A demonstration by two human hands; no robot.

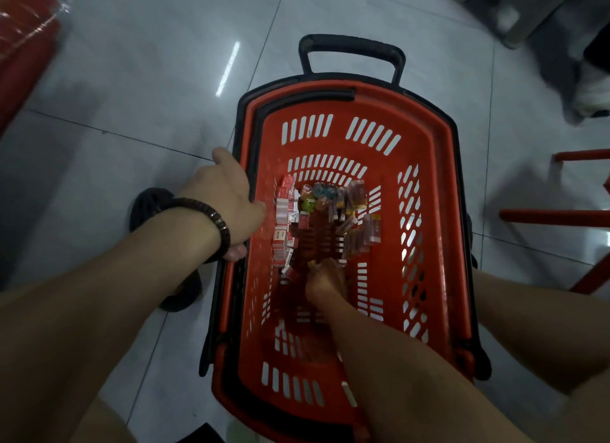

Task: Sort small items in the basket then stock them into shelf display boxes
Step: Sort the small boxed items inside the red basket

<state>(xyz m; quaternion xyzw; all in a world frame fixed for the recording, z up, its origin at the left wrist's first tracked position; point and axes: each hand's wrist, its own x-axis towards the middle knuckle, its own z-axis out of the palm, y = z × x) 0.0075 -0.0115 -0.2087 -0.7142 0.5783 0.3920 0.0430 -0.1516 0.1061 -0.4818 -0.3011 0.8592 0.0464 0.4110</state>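
A red slotted shopping basket [425, 152] with a black pull handle stands on the tiled floor. At its bottom lie several small red-and-white boxes [284, 218] in a row on the left, colourful round packets [318, 195] in the middle and brown clear-wrapped packs [358, 218] on the right. My left hand [227, 195] grips the basket's left rim, a dark bead bracelet on its wrist. My right hand [326, 282] reaches down inside the basket, fingers among the items at the near end of the pile; what it holds is hidden.
A dark sandal [148, 208] is on the floor left of the basket. Red metal frame bars [554, 216] stand at the right. A red wrapped object [23, 46] is at the top left, grey clutter at the top right.
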